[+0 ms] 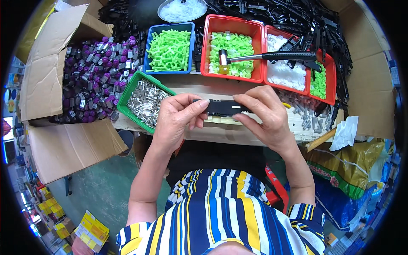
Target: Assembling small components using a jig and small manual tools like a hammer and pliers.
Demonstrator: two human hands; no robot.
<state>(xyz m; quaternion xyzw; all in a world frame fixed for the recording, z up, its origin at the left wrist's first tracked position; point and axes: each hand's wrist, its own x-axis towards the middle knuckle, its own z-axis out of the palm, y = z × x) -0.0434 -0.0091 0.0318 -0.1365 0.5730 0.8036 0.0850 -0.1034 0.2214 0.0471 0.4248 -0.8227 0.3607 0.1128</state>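
A black oblong plastic part [222, 107] is held level over the front of the worktable, one end in each hand. My left hand [180, 111] pinches its left end between thumb and fingers. On the right end, the fingers and thumb of my right hand [264, 111] close from above and below. Just beneath the part lies a pale cream-coloured piece [223, 120], mostly covered. Left of my left hand is a green bin [123, 101] of small metal pins [146, 98]. A hammer [263, 56] with a black grip rests across the red bins beyond my right hand.
A blue bin [149, 66] and red bins [259, 78] hold bright green and white plastic pieces. Purple-and-grey parts [95, 78] fill a cardboard box [46, 76] at left. Black parts [276, 15] pile up behind. Grey pieces [310, 114] and a wooden stick [321, 139] lie at right.
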